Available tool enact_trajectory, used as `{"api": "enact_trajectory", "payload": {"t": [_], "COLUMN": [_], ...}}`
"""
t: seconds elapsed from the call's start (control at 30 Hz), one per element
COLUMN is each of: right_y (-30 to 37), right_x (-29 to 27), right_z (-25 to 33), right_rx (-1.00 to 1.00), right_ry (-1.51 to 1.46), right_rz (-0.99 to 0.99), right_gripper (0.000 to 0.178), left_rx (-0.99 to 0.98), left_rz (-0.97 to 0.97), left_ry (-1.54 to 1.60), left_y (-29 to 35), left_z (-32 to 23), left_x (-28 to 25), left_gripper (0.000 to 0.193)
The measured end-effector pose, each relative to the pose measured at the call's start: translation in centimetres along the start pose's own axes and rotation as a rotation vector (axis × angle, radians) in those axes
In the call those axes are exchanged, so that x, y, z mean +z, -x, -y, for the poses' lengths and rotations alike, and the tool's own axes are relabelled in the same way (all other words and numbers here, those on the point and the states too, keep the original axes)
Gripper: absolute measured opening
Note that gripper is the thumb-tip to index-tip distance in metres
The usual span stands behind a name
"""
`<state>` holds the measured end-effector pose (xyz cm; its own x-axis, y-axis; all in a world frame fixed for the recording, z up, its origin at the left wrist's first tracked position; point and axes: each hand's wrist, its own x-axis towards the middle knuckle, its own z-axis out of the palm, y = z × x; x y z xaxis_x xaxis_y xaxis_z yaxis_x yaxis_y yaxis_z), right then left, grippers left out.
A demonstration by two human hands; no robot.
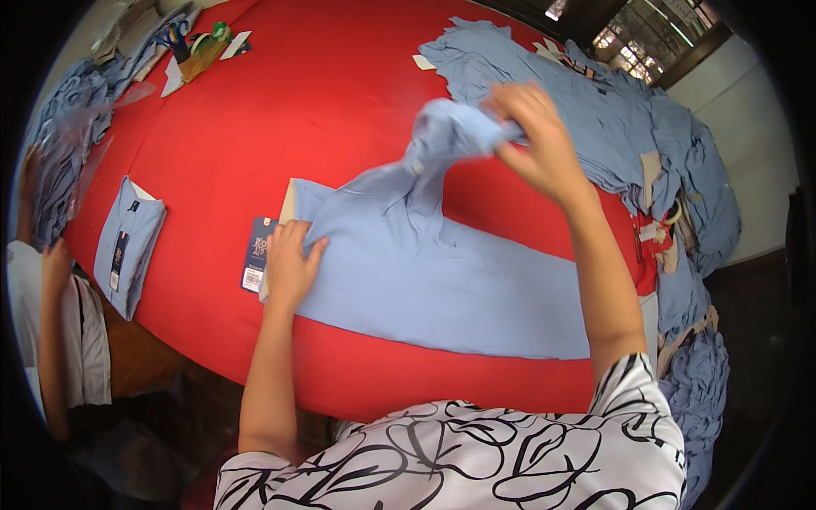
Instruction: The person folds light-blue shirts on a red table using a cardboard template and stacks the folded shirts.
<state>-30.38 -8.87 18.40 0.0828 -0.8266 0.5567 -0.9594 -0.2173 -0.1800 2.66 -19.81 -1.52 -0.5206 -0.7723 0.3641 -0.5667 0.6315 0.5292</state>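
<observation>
Pinning the light blue shirt (425, 280) flat at centre-left, the open left hand (289, 268) anchors it while the right hand (535, 140) grips its bunched sleeve at upper centre.

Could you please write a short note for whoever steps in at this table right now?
Left hand: flat, pressing the near-left end of the light blue garment against the cardboard insert beneath it, beside the dark hang tag.
Right hand: raised, pinching a lifted fold of the same garment.
Garment lies spread across the red table, partly folded; the lifted part is not yet laid down.
Done: one folded, tagged garment at the left edge.
Left: a pile of blue garments at the far right.
Another person's hand works at the left.
</observation>
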Motion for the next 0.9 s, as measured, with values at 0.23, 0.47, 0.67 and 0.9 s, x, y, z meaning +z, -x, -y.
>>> {"api": "enact_trajectory", "payload": {"t": [0.23, 0.47, 0.67, 0.9], "right_y": [26.3, 29.7, 37.5, 43.8], "right_x": [0.5, 1.5, -3.2, -6.2], "right_z": [7.1, 9.0, 4.0, 0.6], "right_rx": [0.210, 0.485, 0.977, 1.533], "right_ry": [0.224, 0.017, 0.054, 0.545], "right_rz": [0.184, 0.013, -0.261, -0.103], "right_gripper": [0.024, 0.032, 0.038, 0.041], "left_rx": [-0.055, 0.020, 0.036, -0.062], "left_rz": [-0.007, 0.147, 0.194, 0.289], "left_ry": [0.117, 0.187, 0.280, 0.403], "left_y": [-0.3, 0.2, -0.1, -0.2], "left_z": [-0.9, 0.8, 0.4, 0.3], "left_x": [0.0, -1.2, -1.2, -2.2], "left_gripper": [0.022, 0.027, 0.024, 0.028]}}
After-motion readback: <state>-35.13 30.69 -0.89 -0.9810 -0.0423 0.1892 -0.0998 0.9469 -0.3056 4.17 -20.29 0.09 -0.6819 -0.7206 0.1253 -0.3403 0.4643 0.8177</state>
